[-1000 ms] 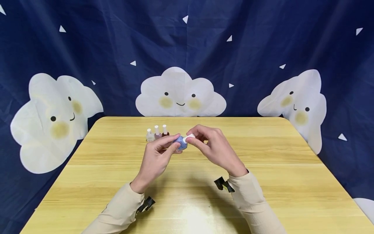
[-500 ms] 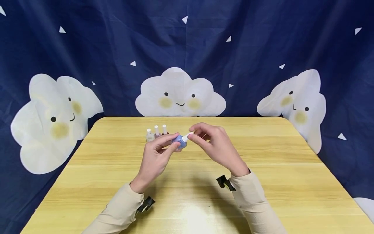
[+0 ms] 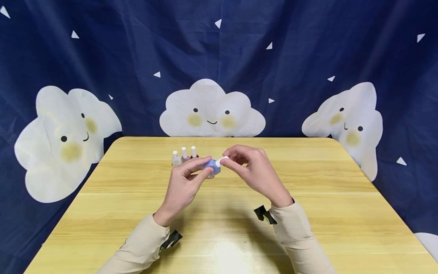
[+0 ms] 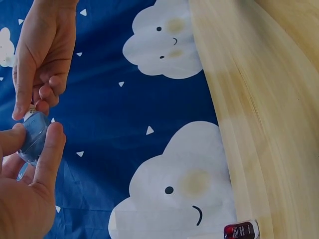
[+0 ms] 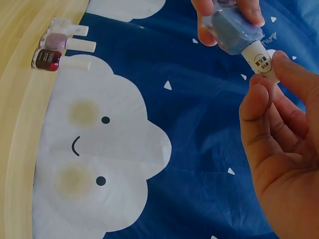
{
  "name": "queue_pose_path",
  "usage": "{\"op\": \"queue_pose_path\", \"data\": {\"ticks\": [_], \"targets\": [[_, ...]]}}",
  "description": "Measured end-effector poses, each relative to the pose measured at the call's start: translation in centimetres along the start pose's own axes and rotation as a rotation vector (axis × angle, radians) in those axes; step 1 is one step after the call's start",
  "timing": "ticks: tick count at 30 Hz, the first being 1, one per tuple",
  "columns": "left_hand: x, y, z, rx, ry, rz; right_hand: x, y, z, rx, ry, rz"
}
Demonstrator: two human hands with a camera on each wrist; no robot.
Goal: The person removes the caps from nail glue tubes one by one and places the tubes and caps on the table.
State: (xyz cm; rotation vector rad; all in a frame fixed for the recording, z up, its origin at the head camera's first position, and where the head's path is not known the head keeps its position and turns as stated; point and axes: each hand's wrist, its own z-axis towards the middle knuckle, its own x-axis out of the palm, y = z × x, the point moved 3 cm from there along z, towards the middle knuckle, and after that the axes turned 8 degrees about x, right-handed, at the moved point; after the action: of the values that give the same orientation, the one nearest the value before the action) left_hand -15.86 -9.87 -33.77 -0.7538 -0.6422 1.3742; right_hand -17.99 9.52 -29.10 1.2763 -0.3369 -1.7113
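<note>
A blue nail polish bottle (image 3: 212, 166) is held tilted above the table, its white cap (image 5: 259, 60) pointing up to the right. My left hand (image 3: 184, 186) grips the glass body between thumb and fingers. With thumb and forefinger, my right hand (image 3: 254, 173) pinches the cap, which sits against the bottle's neck. Small dark print shows on the cap in the right wrist view. In the left wrist view the blue glass (image 4: 35, 134) lies between the left thumb and fingers, while the right fingers cover most of the cap.
Behind the left hand stand three more nail polish bottles: a clear one (image 3: 176, 160), a pale lilac one (image 5: 55, 42) and a dark red one (image 5: 47, 59), all white-capped. The wooden table (image 3: 308, 171) ends at a navy cloth backdrop (image 3: 294, 76) with smiling clouds.
The right thumb and fingers have shifted along the cap, baring more of it half a second ago and covering its end again now. The left hand's grip on the bottle stays nearly the same.
</note>
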Motion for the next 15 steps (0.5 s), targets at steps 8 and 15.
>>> {"op": "queue_pose_path", "data": {"ticks": [8,15], "targets": [[0.04,-0.08,0.00,0.003,0.012,-0.014,0.00,-0.07,-0.04,-0.002,0.003,0.005],[-0.06,0.10,-0.07,-0.011,0.023,-0.016,-0.02,0.08,-0.08,0.000,0.011,0.007]]}}
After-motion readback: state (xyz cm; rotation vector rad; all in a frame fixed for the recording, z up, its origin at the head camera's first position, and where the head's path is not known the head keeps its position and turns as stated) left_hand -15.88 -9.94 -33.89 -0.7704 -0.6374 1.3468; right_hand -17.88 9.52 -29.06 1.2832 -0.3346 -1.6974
